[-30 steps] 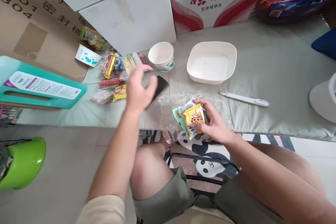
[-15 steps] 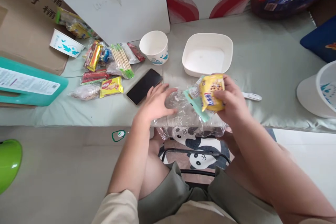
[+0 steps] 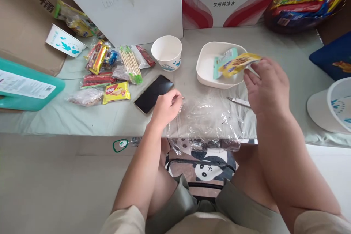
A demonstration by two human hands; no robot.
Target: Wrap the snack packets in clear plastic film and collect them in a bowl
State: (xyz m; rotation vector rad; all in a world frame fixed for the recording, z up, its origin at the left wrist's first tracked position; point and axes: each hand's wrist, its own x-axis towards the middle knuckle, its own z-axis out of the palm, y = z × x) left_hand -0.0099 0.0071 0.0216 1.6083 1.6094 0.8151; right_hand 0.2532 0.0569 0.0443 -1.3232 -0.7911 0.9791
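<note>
My right hand (image 3: 267, 84) has its fingertips at the right end of a yellow snack packet (image 3: 239, 64), which is tilted and slightly blurred over the white rectangular bowl (image 3: 204, 69). Under the yellow packet, a mint-green packet (image 3: 219, 66) leans inside that bowl. My left hand (image 3: 170, 106) is closed, its fingertips pinching the left edge of a crumpled clear plastic bag (image 3: 205, 120). The bag spreads along the front edge of the bench. Just left of that hand lies a black phone (image 3: 153, 93). A white-handled knife (image 3: 240, 101) rests below the bowl, close to my right forearm.
A white paper cup (image 3: 166, 53) stands behind the phone. To the left lie a bundle of wooden sticks (image 3: 130, 65), a yellow wafer packet (image 3: 116, 92) and other snacks. Boxes (image 3: 225, 0) line the back. A white bucket (image 3: 322, 111) and a bowl of snacks (image 3: 287, 25) stand right.
My right hand has moved up and right, carrying the yellow packet to the bowl. The mint-green packet is now in the bowl. My left hand's spread fingers have closed on the bag's edge.
</note>
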